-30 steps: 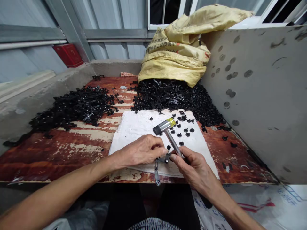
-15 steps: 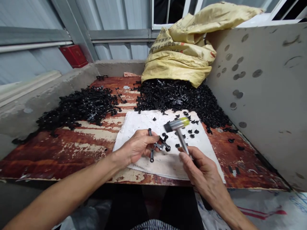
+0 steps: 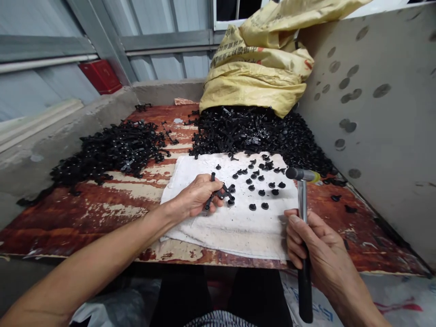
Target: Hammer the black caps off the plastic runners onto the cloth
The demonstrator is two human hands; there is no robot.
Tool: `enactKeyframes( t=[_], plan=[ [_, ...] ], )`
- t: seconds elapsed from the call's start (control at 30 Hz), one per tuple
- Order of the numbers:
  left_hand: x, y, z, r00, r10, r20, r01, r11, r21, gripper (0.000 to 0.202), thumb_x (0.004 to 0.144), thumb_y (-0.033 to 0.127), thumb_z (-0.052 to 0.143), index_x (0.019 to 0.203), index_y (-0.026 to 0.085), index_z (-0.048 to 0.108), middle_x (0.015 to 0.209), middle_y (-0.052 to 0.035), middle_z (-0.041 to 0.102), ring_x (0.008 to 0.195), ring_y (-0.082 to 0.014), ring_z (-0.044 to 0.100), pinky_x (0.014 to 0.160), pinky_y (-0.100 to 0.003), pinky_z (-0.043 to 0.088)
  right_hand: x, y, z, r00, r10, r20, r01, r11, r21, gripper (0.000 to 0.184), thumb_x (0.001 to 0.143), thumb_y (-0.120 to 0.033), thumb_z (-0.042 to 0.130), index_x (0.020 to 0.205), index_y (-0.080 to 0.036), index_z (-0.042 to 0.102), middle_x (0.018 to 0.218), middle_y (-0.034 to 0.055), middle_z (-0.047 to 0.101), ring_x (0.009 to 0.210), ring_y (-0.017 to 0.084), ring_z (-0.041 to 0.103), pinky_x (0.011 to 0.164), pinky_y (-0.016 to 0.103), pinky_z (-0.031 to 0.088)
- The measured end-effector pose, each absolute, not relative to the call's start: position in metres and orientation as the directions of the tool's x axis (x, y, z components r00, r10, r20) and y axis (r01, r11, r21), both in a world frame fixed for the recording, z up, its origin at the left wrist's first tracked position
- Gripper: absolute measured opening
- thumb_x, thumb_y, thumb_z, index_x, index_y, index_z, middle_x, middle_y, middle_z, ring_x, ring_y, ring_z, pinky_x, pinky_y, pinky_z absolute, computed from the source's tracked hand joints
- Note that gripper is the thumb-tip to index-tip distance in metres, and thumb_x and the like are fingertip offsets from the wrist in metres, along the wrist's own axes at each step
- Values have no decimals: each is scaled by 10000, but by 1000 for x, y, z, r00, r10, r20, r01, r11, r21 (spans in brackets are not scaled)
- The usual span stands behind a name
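Head view shows our left hand [image 3: 200, 195] with fingers closed on a black branched part [image 3: 223, 191] at the white cloth [image 3: 221, 238]; whether that part touches the cloth, we cannot tell. Our right hand [image 3: 316, 236] has its fingers wrapped around a hammer [image 3: 302, 200], head uppermost, by the cloth's right edge.

We judge that a loose pinch could let the branched part twist or drop, and a careless swing of the hammer could strike our left fingers. Sweeping either hand low might scatter the small round pieces [image 3: 261, 192] between our 2 hands.

Our best room for moving is over the near strip of cloth. Behind it, a black heap [image 3: 252, 136] crowds the far edge; rightward, a grey panel [image 3: 384, 131] bounds the desk [image 3: 102, 215]. Its front edge runs just below the cloth, so anything nudged towards us could fall.
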State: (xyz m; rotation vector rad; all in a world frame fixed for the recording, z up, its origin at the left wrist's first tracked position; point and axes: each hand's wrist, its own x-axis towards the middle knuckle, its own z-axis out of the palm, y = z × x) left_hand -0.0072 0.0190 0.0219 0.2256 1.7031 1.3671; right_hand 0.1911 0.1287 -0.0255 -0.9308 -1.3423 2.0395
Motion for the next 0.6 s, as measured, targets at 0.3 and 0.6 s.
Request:
enactKeyframes(
  t=[0.3, 0.6],
  plan=[
    [-12, 21, 22, -563, 605, -562, -448, 348, 823, 161, 826, 74, 499, 712, 181, 459, 505, 7, 498, 341, -54, 430, 298, -141, 213, 194, 129, -27, -625, 740, -248, -73, -373, -925, 340, 688, -441, 789, 841, -213, 588, 487, -116, 372, 343, 39, 308, 283, 142, 296],
    [-11, 18, 20, -554, 684, -475, -352, 325, 878, 142, 844, 102, 543, 741, 178, 481, 530, 29, 509, 381, -63, 450, 327, -161, 327, 196, 128, -29, -636, 734, -238, -96, -381, -920, 349, 683, -438, 804, 856, -212, 601, 484, -112, 382, 353, 41, 325, 288, 144, 329]
  ],
)
